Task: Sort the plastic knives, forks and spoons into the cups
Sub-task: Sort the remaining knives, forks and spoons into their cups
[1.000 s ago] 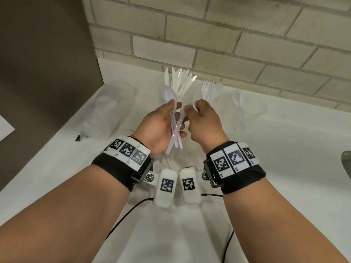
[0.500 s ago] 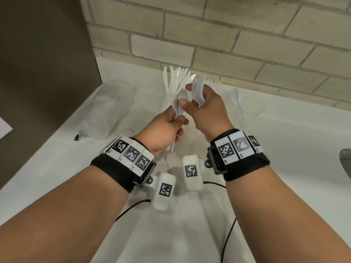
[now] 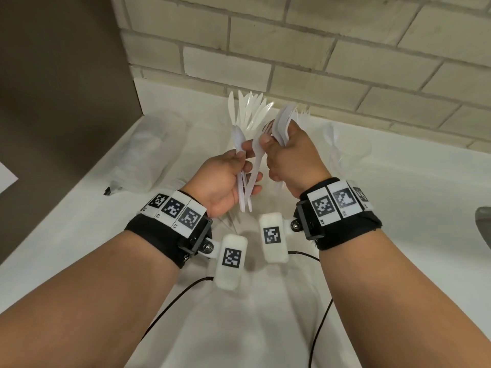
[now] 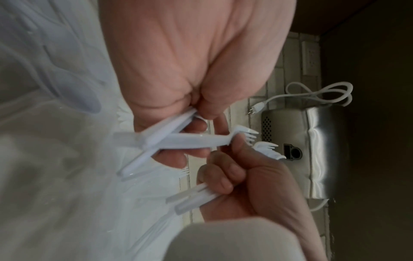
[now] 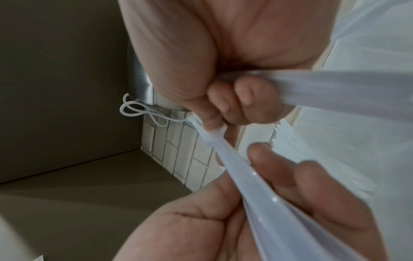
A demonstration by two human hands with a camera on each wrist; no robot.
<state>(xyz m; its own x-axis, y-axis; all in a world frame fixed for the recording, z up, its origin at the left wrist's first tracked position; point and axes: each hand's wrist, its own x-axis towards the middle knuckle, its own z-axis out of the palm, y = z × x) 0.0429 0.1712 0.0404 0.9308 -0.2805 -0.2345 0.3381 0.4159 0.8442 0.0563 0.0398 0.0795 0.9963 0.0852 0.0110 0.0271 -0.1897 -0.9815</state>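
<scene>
Counter unchanged; right hand grip higher, fuller.

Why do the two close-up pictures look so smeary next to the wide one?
Head view: evenly lit and mostly sharp, brick lines bowed by the wide lens. Left wrist view: white plastic forks fairly crisp, left side a pale blur. Right wrist view: white plastic cutlery handles too near the lens, streaked and soft.
</scene>
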